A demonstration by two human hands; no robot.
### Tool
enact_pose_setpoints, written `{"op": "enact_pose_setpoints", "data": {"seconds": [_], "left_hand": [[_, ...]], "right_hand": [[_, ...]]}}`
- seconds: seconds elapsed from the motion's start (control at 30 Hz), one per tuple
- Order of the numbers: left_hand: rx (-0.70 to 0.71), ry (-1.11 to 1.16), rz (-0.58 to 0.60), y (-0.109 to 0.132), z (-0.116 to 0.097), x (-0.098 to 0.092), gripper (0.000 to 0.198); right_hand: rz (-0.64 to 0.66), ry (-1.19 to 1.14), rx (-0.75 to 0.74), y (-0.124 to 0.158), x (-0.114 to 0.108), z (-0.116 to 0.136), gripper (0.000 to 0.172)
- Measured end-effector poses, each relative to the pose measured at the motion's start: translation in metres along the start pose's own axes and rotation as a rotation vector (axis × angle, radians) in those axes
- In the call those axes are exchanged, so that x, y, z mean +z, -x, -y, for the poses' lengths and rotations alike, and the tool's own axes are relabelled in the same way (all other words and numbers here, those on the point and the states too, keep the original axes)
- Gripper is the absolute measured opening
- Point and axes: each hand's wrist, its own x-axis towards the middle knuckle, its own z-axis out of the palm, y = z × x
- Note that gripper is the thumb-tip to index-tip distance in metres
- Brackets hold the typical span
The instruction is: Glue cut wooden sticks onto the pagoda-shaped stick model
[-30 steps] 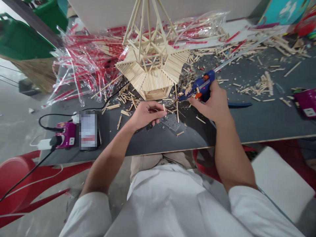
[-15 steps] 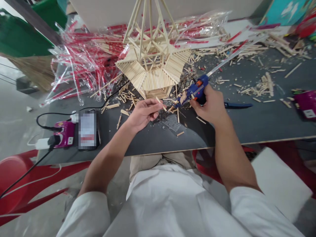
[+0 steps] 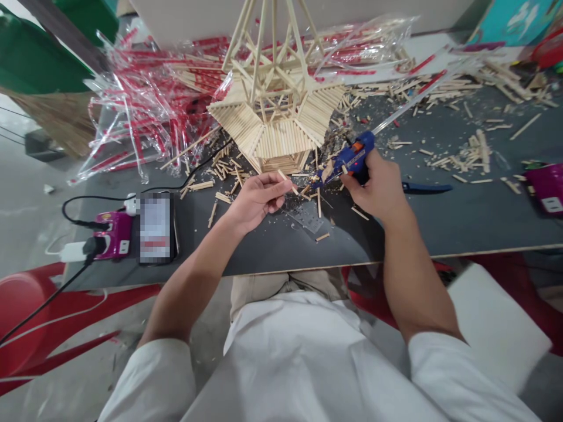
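Left hand (image 3: 257, 202): pinches a short wooden stick (image 3: 282, 174) between thumb and fingers, just in front of the stick model.
Right hand (image 3: 380, 184): grasps the blue glue gun (image 3: 352, 157), nozzle pointing toward the stick.
Stick model (image 3: 285, 139): stands on the dark table (image 3: 264, 252), beyond the left hand, touched by neither hand.
Glue: probably the step in hand, its application to the stick; whether nozzle and stick touch is too small to tell.
Nozzle and stick: the next move seems to call for a steady pinch and a precise meeting of tip and wood.
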Motion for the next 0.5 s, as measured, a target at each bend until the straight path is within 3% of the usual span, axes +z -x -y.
{"op": "enact_pose_setpoints", "data": {"seconds": [0.5], "left_hand": [[-0.001, 0.027, -0.007, -0.0006, 0.0000, 0.0002, 0.041]], "right_hand": [[-0.015, 0.026, 0.008, -0.0017, 0.0022, -0.0037, 0.041]]}}
